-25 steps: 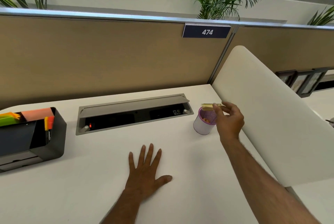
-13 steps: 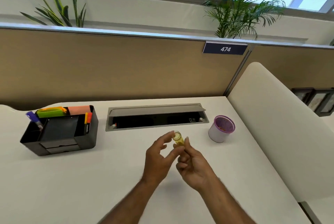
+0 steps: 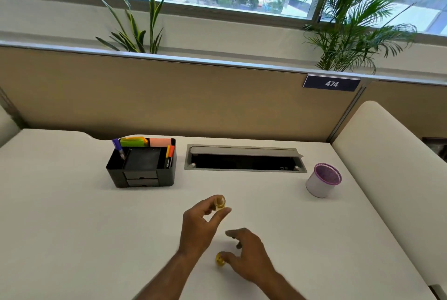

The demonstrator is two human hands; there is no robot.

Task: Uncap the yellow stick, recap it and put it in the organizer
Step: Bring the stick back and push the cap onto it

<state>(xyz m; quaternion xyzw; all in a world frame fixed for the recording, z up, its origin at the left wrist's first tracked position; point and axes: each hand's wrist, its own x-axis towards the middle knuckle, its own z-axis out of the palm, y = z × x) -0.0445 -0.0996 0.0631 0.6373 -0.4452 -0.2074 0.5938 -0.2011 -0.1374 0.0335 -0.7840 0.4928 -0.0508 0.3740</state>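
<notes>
The yellow stick is pulled apart into two pieces above the white desk (image 3: pixel 72 215). My left hand (image 3: pixel 198 224) pinches a short round yellow piece (image 3: pixel 220 202), seemingly the cap, between thumb and fingertips. Lower and to the right, my right hand (image 3: pixel 249 258) holds the other yellow piece (image 3: pixel 220 259) at its thumb; most of that piece is hidden under the hand. The black organizer (image 3: pixel 167 178) stands at the back left of the desk with markers and coloured notes in it, well away from both hands.
A white cup with a purple rim (image 3: pixel 319 186) stands at the right. An open grey cable tray (image 3: pixel 244 152) is set into the desk behind the hands. A tan partition (image 3: pixel 193 101) closes the back, and a white side panel (image 3: pixel 391 166) the right.
My right hand brought the yellow stick from the cup to the desk's middle, my left hand joined it, and the two hands have now drawn apart with one yellow piece each. The view tilted up.
</notes>
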